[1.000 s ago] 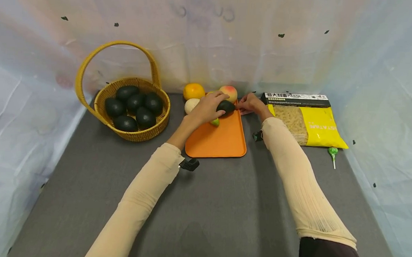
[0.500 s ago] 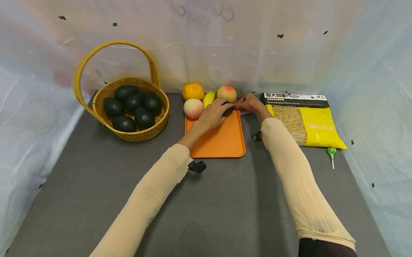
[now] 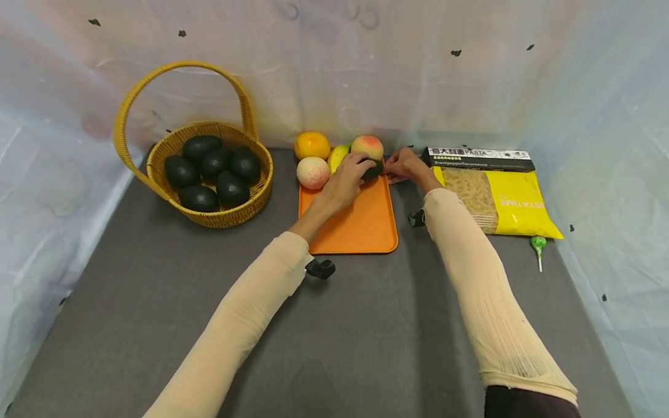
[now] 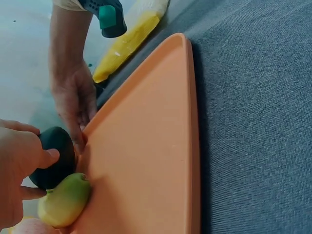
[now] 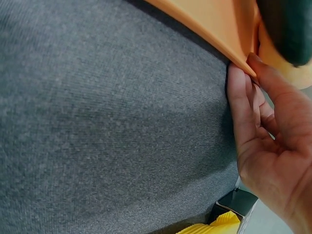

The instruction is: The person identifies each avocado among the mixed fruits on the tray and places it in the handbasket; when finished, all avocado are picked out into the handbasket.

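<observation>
My left hand reaches over the orange tray and holds a dark green avocado near the tray's far right corner; the thumb lies across it in the left wrist view. In the head view much of the avocado is behind the fingers. My right hand pinches the tray's right rim between thumb and fingers, close beside the avocado. Around them at the tray's far end lie a banana, a red-yellow peach, a pale pink peach and an orange.
A yellow wicker basket with a tall handle stands at the left, holding several avocados. To the right lie a black pasta box, a yellow pasta bag and a green lollipop. Plastic sheeting hangs behind the grey table.
My left hand has shifted right and closed over the avocado, uncovering the pale peach and banana. The right hand keeps its pinch on the tray rim.
</observation>
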Demonstrator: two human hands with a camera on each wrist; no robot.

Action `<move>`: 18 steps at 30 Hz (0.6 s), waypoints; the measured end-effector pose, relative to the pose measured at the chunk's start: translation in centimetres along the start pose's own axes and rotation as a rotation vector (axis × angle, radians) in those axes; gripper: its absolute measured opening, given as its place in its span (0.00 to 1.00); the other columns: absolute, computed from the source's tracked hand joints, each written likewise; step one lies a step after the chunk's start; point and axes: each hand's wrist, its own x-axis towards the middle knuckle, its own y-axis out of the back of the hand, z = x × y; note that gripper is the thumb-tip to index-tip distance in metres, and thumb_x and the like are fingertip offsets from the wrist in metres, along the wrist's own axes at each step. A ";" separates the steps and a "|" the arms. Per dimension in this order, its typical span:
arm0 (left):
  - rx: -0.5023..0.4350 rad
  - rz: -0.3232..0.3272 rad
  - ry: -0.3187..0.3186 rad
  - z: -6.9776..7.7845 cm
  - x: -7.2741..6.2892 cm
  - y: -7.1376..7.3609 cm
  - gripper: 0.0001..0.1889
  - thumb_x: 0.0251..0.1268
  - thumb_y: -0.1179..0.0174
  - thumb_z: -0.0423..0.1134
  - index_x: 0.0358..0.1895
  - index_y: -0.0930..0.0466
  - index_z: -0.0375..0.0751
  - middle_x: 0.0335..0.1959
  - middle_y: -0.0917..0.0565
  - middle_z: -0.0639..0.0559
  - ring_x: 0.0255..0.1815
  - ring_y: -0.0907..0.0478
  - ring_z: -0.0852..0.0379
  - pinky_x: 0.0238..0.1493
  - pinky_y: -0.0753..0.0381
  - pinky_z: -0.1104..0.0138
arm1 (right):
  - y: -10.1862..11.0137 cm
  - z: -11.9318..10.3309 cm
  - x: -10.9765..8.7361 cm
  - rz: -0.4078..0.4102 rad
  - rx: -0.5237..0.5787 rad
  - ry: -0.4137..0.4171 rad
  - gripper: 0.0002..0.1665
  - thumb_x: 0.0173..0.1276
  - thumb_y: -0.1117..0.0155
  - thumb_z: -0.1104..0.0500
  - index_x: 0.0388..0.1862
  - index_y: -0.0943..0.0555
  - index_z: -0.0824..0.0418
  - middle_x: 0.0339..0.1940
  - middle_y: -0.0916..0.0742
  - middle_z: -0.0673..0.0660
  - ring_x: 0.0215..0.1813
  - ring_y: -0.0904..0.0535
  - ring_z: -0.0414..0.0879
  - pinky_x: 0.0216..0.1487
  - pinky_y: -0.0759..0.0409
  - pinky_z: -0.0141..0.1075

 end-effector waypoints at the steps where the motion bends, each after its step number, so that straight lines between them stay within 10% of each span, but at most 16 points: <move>1: -0.011 0.014 0.005 0.2 0.0 0.4 0.24 0.69 0.38 0.21 0.66 0.20 0.39 0.70 0.23 0.42 0.75 0.29 0.41 0.77 0.27 0.54 | 0.0 0.0 0.1 0.004 -0.003 0.000 0.12 0.73 0.31 0.62 0.49 0.17 0.70 0.27 0.13 0.54 0.27 0.13 0.43 0.45 0.09 0.41; 18: -0.071 0.222 0.080 3.2 -2.1 10.0 0.20 0.78 0.40 0.38 0.70 0.19 0.50 0.68 0.25 0.33 0.67 0.24 0.36 0.69 0.19 0.51 | -0.2 0.2 -0.3 0.007 -0.004 0.014 0.21 0.70 0.26 0.58 0.53 0.16 0.72 0.25 0.11 0.53 0.27 0.11 0.43 0.44 0.09 0.39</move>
